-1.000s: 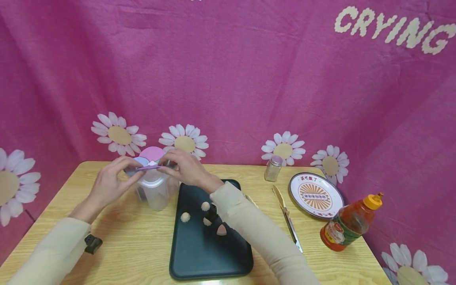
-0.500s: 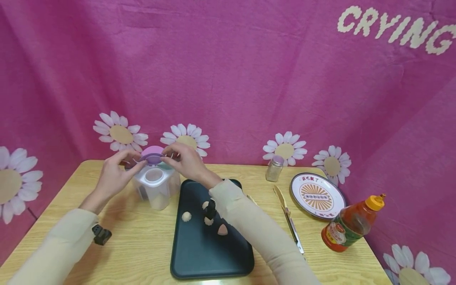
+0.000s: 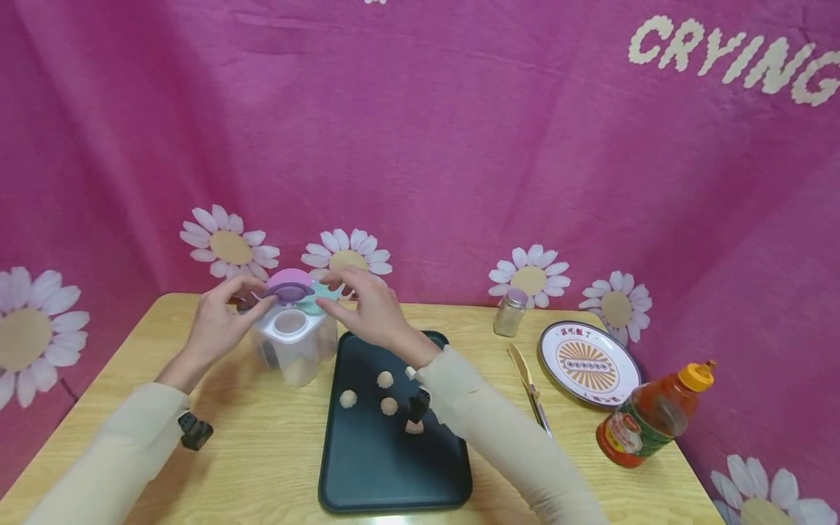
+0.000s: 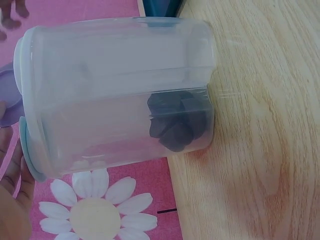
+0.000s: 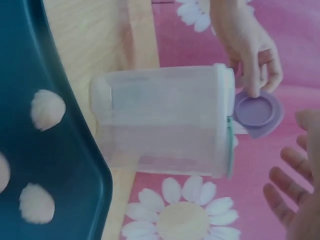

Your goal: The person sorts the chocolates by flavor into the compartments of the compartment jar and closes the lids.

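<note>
Table edge [image 3: 164,302] beside left hand [image 3: 216,328]

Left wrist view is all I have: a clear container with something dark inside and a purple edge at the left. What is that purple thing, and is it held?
Observer: It is a round purple lid. The left hand pinches its edge, just above the container.
Operator: Where is the other hand?
Observer: The right hand is beside the lid with its fingers straight, and it grips nothing.
Operator: What lies on the container's far side?
Observer: A dark tray lies on the wooden table, with small pale balls on it.
</note>
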{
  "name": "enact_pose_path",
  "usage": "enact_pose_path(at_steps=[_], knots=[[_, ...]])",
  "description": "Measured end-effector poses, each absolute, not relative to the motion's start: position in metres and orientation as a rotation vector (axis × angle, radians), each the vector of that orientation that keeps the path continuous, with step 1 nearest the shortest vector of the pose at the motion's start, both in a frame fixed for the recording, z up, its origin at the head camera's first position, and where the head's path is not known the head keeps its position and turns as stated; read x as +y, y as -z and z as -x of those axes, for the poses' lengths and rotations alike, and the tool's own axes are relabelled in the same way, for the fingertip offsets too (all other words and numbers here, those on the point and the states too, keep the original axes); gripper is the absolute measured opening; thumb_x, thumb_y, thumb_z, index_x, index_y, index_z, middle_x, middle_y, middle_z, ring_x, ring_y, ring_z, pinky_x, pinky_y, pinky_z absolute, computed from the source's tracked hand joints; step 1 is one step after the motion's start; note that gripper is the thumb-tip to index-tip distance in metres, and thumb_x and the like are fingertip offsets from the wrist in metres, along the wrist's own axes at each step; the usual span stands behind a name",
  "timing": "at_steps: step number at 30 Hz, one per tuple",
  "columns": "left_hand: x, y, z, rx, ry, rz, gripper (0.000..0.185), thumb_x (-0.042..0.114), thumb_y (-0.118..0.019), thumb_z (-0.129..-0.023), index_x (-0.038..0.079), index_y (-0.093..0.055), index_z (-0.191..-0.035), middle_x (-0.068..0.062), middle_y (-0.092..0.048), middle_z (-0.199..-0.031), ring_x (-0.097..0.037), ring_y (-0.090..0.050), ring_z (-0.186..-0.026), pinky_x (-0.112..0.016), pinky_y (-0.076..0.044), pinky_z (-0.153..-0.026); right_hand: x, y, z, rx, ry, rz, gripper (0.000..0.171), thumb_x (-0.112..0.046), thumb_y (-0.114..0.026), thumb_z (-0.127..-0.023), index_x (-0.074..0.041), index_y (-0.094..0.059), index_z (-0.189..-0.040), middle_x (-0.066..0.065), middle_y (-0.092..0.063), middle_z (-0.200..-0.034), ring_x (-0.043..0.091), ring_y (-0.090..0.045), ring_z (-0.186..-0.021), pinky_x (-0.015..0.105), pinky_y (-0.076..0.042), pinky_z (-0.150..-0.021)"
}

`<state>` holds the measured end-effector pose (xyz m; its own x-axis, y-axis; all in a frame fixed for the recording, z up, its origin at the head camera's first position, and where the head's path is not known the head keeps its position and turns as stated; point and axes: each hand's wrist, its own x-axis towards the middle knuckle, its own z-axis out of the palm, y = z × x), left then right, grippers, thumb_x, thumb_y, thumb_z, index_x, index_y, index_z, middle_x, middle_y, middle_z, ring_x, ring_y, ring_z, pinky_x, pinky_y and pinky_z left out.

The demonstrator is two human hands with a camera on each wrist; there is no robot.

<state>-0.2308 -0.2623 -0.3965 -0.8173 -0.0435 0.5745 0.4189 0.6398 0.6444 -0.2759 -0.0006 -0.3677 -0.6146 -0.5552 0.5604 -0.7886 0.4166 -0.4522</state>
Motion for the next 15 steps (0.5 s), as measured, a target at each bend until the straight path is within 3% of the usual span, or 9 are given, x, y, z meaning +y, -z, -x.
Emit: enact_pose_path(at_steps=[9, 15], knots=[[-0.262, 0.398, 0.231, -2.309, 1.075, 0.299, 0.020, 0.007, -0.081, -0.091, 0.005, -0.071, -0.109, -0.010, -0.071, -0.094, 0.000, -0.055, -0.081, -0.016, -0.049, -0.073, 0.069, 0.370, 0.236, -2.376, -0.841, -0.997, 0.042, -0.036, -0.078, -0.094, -0.016, -0.070, -0.130, 0.002, -0.073, -0.121, 0.018, -0.067, -0.107, 0.034, -0.057, -0.080], [-0.262, 0.399, 0.231, -2.327, 1.074, 0.290, 0.020, 0.007, -0.079, -0.093, 0.004, -0.071, -0.110, -0.011, -0.071, -0.096, 0.003, -0.054, -0.082, -0.016, -0.049, -0.074, 0.126, 0.380, 0.214, -2.450, -0.731, -0.848, 0.048, -0.042, -0.079, -0.092, -0.018, -0.070, -0.132, 0.001, -0.073, -0.125, 0.020, -0.069, -0.113, 0.040, -0.059, -0.081]])
